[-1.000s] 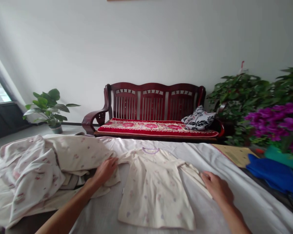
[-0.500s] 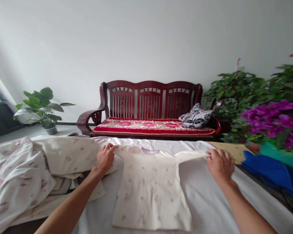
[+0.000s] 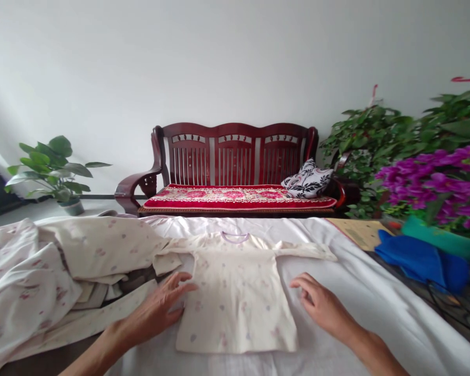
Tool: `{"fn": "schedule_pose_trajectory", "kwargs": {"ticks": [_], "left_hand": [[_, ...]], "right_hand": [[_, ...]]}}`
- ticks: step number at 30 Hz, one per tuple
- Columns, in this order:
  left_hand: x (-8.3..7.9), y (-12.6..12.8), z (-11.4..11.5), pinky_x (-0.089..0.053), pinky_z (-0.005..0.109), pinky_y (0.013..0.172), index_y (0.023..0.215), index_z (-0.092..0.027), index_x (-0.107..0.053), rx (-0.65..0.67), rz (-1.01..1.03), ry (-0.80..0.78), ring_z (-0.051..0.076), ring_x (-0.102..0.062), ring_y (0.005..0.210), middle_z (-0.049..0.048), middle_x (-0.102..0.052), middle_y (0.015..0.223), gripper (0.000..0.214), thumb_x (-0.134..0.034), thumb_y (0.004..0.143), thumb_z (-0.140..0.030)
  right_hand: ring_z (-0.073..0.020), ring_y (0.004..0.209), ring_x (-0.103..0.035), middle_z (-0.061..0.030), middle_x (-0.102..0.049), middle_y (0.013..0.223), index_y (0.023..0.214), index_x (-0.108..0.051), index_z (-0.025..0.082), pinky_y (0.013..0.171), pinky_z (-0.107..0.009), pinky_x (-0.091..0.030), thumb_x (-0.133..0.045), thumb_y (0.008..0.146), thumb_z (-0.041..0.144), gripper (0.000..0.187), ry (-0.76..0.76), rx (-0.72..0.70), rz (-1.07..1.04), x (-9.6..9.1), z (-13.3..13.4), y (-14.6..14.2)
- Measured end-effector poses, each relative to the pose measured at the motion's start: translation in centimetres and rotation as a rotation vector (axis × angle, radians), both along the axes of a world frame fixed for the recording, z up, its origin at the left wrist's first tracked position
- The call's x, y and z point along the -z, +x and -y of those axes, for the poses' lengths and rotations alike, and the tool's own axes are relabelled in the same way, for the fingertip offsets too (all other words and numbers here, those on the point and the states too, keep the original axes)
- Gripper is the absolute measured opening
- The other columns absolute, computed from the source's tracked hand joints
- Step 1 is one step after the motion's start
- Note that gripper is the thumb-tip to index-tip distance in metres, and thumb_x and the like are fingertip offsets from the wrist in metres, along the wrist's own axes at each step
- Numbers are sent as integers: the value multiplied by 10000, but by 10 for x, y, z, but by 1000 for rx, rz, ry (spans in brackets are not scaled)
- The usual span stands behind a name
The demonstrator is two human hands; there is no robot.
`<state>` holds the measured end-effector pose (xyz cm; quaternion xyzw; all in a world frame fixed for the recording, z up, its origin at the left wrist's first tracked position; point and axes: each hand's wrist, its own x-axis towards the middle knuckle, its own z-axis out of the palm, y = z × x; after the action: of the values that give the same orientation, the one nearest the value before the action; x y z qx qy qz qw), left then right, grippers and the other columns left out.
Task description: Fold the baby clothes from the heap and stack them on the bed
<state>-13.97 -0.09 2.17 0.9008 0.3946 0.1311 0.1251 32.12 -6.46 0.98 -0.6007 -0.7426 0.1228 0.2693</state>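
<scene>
Head view: a small cream long-sleeved shirt with a faint floral print (image 3: 237, 292) lay spread flat on a white sheet (image 3: 376, 308).
Nearest, the left hand (image 3: 156, 310), open and empty, touched the shirt's left edge. The right hand (image 3: 323, 305), also open, rested just beside its right edge, seemingly steadying the cloth. Rumpled matching garments (image 3: 62, 261) lay to the left, and a dark wooden bench (image 3: 235, 156) stood beyond.

Bare left hand (image 3: 156, 313), bare right hand (image 3: 323, 308) — forearms (image 3: 370, 350) unsleeved, fingers (image 3: 179, 286) unadorned

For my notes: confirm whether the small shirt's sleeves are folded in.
No, both sleeves of the small shirt lie spread out sideways on the white sheet.
</scene>
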Motion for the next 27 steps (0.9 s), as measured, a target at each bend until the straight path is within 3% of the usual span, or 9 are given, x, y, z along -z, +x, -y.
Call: {"fn": "schedule_pose_trajectory", "kwargs": {"ticks": [3,6,9,11,15,21,24,27], "left_hand": [[-7,0,18,-473,372,1055,1317,-391,-576,71,41,-137,238,-546,1248,49,-461,1479,559,-580,823,-130],[-9,4,21,-485,371,1034,1215,-354,-656,86,65,-192,244,-568,1216,58,-492,1463,412,-617,846,-175],[-4,7,17,-487,356,1014,1065,-283,-715,93,96,-188,240,-583,1196,79,-544,1400,219,-584,902,-217],[0,8,14,-480,342,1013,1000,-261,-715,95,138,-176,230,-585,1196,80,-585,1335,201,-538,926,-200],[-5,7,16,-453,331,1045,993,-247,-670,112,206,-176,214,-575,1209,73,-608,1288,210,-487,936,-162],[-37,8,33,-424,327,1046,916,-232,-617,298,115,-151,200,-563,1182,53,-662,1155,210,-450,937,-107],[-43,14,34,-451,307,964,826,-222,-598,308,75,-163,183,-619,1005,36,-689,985,201,-464,937,-121],[-41,23,23,-480,274,841,830,-220,-617,193,70,-205,169,-637,868,20,-690,894,201,-466,936,-141]], "right_hand": [[-190,1130,-629,-23,-671,1188,1136,-696,317,961,-304,-505,-427,754,63,532,-66,-156,-20,-7,18,-21],[-202,1173,-619,-40,-660,1251,1105,-731,305,1017,-333,-486,-475,798,71,463,-44,-222,-42,-4,23,-34],[-206,1111,-652,-72,-683,1207,1016,-755,260,974,-328,-513,-511,853,115,328,-9,-237,-157,2,20,-40],[-206,1075,-665,-82,-698,1161,987,-753,245,947,-324,-523,-521,891,167,263,18,-224,-279,1,18,-42],[-219,1038,-673,-81,-723,1075,917,-750,235,940,-342,-517,-544,912,241,206,18,-216,-442,-16,22,-40],[-200,895,-662,-19,-738,863,787,-745,241,843,-319,-500,-559,774,99,235,-191,-315,-200,-37,39,-28],[-189,811,-657,-7,-714,765,709,-727,236,779,-297,-487,-508,729,83,268,-234,-229,-154,-37,31,-25],[-207,909,-669,-37,-734,921,832,-726,227,840,-305,-484,-491,802,178,242,-151,-64,-185,-34,11,-28]]}}
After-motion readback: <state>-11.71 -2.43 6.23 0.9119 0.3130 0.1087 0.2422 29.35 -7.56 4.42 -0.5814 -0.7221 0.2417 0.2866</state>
